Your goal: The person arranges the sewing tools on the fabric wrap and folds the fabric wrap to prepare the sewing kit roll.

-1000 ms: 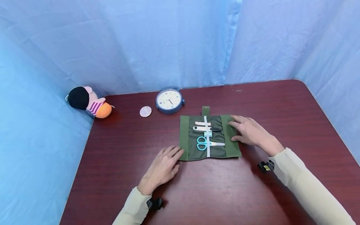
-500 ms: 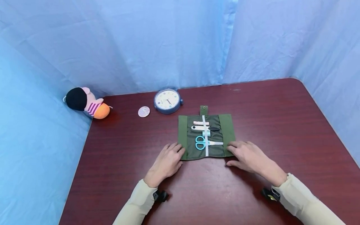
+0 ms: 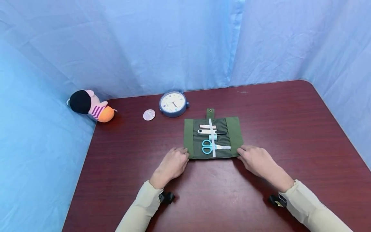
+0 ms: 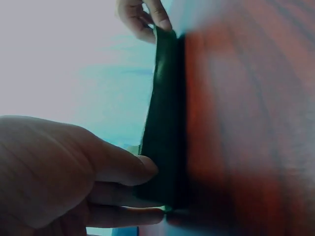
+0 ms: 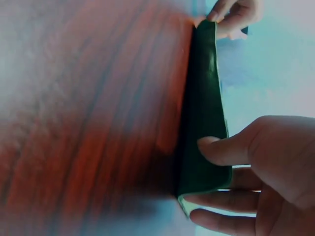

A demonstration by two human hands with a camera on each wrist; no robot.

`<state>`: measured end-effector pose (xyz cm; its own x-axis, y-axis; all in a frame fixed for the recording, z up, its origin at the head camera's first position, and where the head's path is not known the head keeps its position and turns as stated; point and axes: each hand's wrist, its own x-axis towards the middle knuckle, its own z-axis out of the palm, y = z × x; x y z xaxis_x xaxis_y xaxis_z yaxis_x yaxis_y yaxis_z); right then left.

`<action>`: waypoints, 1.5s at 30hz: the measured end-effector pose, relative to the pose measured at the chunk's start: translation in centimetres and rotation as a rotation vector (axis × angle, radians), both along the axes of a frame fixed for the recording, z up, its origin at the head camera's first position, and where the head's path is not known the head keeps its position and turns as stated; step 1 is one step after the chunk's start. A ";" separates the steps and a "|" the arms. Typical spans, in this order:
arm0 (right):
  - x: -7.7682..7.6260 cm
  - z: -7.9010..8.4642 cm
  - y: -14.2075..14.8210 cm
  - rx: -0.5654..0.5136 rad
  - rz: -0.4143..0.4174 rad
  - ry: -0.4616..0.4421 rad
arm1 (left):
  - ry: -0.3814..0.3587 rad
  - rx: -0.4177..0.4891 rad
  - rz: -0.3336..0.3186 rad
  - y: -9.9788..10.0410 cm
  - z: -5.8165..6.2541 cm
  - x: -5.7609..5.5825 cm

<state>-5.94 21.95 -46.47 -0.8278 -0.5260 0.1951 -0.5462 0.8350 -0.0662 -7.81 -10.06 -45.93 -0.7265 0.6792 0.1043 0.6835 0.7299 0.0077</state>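
A green fabric tool roll lies unfolded on the table, its snap tab pointing away from me. Under its white elastic band sit blue-handled scissors, a small light-blue cylinder, a black-and-white tool and a pale slim item. My left hand pinches the roll's near left corner, and my right hand pinches the near right corner. Both wrist views show the near edge raised off the table, thumbs on its outer face.
A blue round clock stands at the back edge of the table. Left of it lies a round pinkish disc. At the far left corner is a plush toy with a black head. Blue curtains hang behind the table.
My right hand has come down from the roll's right side to its near right corner. Both hands have taken hold of the near corners, and the near edge has lifted.
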 end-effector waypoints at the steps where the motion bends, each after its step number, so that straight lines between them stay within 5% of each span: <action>1: -0.1 0.1 0.1 -0.010 -0.011 -0.026 | -0.008 0.005 0.002 0.0 0.1 -0.1; 13: -2.5 0.6 1.5 -0.173 -0.109 -0.238 | -0.207 0.119 0.049 -0.4 1.0 -2.1; 32: -4.7 0.5 0.9 -0.227 -0.239 -0.238 | -0.398 0.183 0.171 -0.3 0.3 -5.1; 45: -5.3 0.4 0.4 -0.198 -0.306 -0.279 | -0.419 0.186 0.194 0.0 -0.8 -6.4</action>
